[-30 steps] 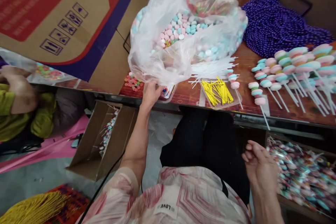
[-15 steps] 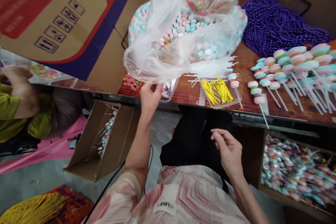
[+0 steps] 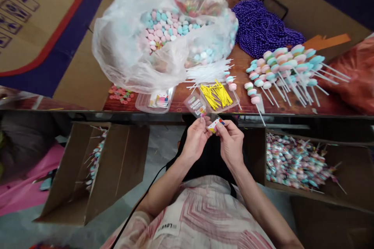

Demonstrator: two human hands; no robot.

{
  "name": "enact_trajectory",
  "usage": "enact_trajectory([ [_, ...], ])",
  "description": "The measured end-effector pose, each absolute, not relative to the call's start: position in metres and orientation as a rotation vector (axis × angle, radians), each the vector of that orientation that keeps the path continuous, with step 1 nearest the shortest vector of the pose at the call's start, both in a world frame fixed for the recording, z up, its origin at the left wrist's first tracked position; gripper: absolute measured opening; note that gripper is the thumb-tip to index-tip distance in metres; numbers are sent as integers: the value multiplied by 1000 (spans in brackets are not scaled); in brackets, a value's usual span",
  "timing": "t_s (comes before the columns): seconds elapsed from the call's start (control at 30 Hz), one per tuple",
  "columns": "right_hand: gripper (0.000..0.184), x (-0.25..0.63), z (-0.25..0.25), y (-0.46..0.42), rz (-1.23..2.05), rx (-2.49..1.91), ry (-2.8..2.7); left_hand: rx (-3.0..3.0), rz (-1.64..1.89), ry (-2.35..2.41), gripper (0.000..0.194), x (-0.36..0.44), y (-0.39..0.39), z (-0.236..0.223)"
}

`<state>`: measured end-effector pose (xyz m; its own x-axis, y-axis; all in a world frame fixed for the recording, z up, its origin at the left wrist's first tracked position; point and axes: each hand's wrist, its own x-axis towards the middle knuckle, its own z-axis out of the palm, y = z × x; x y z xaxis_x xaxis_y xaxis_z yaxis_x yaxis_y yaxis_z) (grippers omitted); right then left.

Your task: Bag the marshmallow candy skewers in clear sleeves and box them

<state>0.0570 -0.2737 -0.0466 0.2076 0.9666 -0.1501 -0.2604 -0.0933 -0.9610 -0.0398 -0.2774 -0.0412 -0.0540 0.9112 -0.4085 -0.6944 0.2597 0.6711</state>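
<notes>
Both my hands are together over my lap, just below the table's front edge. My left hand (image 3: 195, 139) pinches a small clear printed wrapper bag (image 3: 195, 105) that sticks up toward the table. My right hand (image 3: 230, 140) pinches a second small colourful wrapper (image 3: 214, 125) between thumb and fingers. Right above them on the table lie a heap of yellow twist ties (image 3: 216, 94) and a clear tray of more printed wrappers (image 3: 157, 100).
A big clear plastic bag of pink and blue candies (image 3: 163, 35) fills the table's middle, white sticks (image 3: 206, 72) beside it. Candy skewers (image 3: 280, 72) lie right, purple beads (image 3: 263, 27) behind. Cardboard boxes of wrapped skewers stand on the floor left (image 3: 96, 155) and right (image 3: 295, 161).
My left hand left the tray under the big bag and came to my lap with a wrapper. My right hand rose to meet it. The view shifted right.
</notes>
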Motion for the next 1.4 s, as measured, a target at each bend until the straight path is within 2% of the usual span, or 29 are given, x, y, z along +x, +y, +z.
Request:
enact_trajectory([
  [0.1,23,74,-47,-276,1232,-1251,-861,165,1238,846,40,-37,-275,-39],
  [0.27,27,81,-50,-284,1189,-1318,-923,195,1338,1032,29,-28,-272,-41],
  [0.47,21,75,-58,-287,1181,-1262,-854,268,1383,1011,34,-17,-274,-46],
  [0.6,30,76,-60,-287,1107,-1307,-912,376,1401,1049,38,-16,-280,-49],
  [0.7,34,78,-61,-289,1104,-1339,-993,319,1366,1044,31,-21,-280,-50],
  [0.87,20,80,-67,-289,1178,-1293,-863,149,1344,1005,33,-28,-277,-55],
  [1.0,19,78,-66,-286,1226,-1254,-802,158,1354,978,35,-24,-278,-57],
  [1.23,40,76,-65,-290,1089,-1332,-948,244,1452,1033,40,-21,-282,-55],
  [1.4,35,81,-67,-289,1107,-1357,-1037,195,1398,1024,30,-31,-279,-59],
])
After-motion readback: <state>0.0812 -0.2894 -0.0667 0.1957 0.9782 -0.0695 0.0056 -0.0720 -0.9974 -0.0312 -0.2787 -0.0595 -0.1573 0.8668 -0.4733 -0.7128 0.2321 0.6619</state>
